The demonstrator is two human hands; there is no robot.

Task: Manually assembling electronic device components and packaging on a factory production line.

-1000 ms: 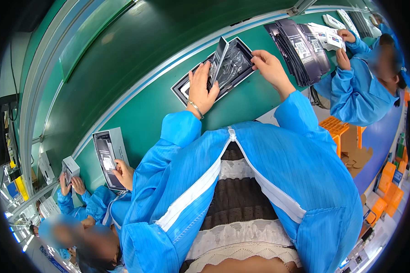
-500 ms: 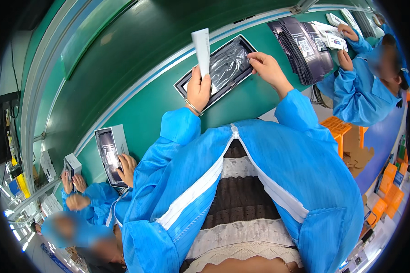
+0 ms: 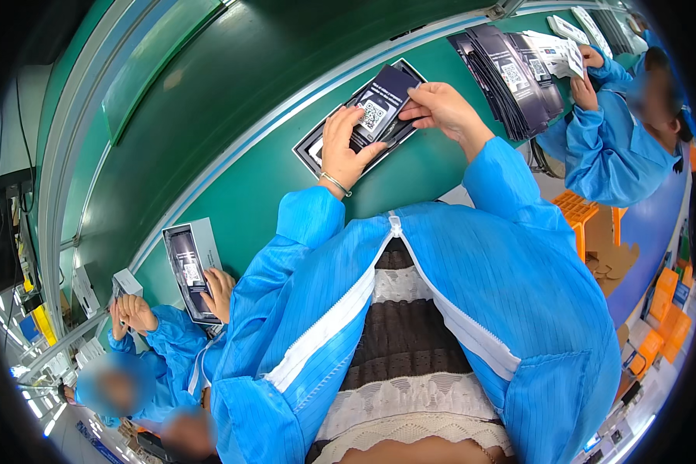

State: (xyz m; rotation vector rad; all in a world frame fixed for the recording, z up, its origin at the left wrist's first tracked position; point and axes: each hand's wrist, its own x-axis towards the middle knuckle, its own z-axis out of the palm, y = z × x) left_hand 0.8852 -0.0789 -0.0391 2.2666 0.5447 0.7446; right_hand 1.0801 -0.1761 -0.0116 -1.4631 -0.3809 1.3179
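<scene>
A dark printed card [image 3: 393, 87] with a white square code lies tilted over an open box [image 3: 301, 151] with a dark inside and a pale rim. My left hand [image 3: 344, 147] grips the card's left end, fingers on top and thumb along the near edge. At the other end, my right hand [image 3: 445, 110] pinches the card's right edge. The card hides most of what is inside the box; a bit of white shows at the box's left end.
A fanned stack of dark printed cards [image 3: 496, 77] lies to the right on the green table [image 3: 247, 197]. Beyond it a co-worker [image 3: 615, 147] handles white papers. At left, another co-worker's hand [image 3: 220, 294] rests on a similar open box [image 3: 185, 259]. An orange crate [image 3: 576, 209] stands below right.
The folded white paper is out of my left hand, and a dark card now covers the clear-wrapped contents. My right hand has shifted slightly left and now grips the card.
</scene>
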